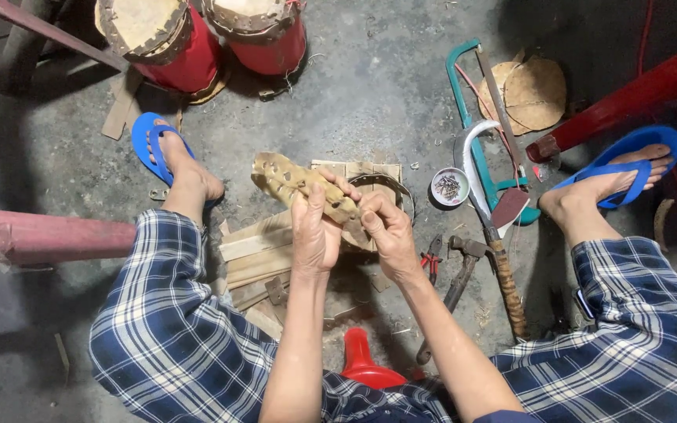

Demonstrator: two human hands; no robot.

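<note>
While both the left hand (315,231) and right hand (389,231) clasp the tan, hole-punched hide strip (299,184), probably leather, steady even tension seems wise.

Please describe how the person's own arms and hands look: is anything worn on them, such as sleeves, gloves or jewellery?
Both arms are bare from the elbow down: no sleeves reach the forearms. The left hand and the right hand wear no gloves, and no ring, watch or bracelet can be seen. The forearms are slim and the fingers uncovered.
</note>
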